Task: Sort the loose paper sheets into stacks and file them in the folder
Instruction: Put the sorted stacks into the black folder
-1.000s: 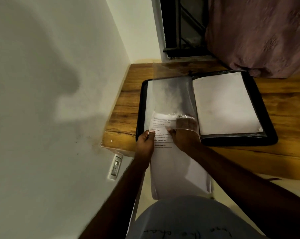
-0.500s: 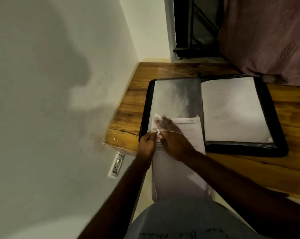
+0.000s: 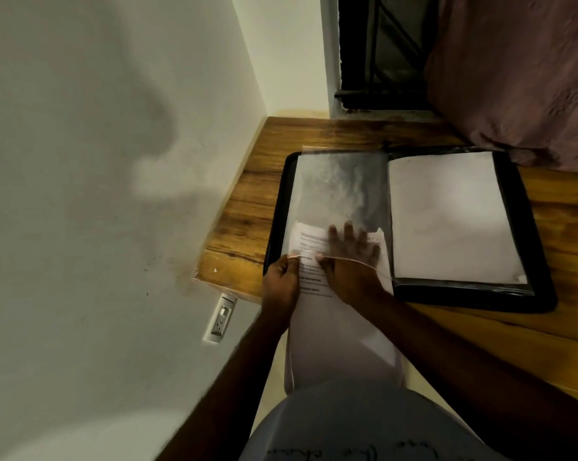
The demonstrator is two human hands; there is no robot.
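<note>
A black folder [image 3: 526, 294] lies open on the wooden table [image 3: 247, 207]. Its right page holds a white sheet [image 3: 447, 214] in a plastic sleeve. On the left page is a clear sleeve [image 3: 337, 191], mostly empty. A stack of printed paper sheets [image 3: 330, 327] enters the sleeve's near opening and hangs over the table edge toward my lap. My left hand [image 3: 281, 277] pinches the sleeve's near left corner. My right hand [image 3: 350, 257] lies flat on the sheets, its straight fingers reaching inside the sleeve.
A white wall runs along the left, with a power socket [image 3: 220, 319] below the table edge. A dark window frame [image 3: 380, 61] stands behind the table. Pink cloth [image 3: 513, 78] hangs onto the table's far right, touching the folder's corner.
The top of the sheets sits slightly deeper in the sleeve. My right hand's fingers have spread flat inside the sleeve opening. My left hand stayed on the sleeve corner.
</note>
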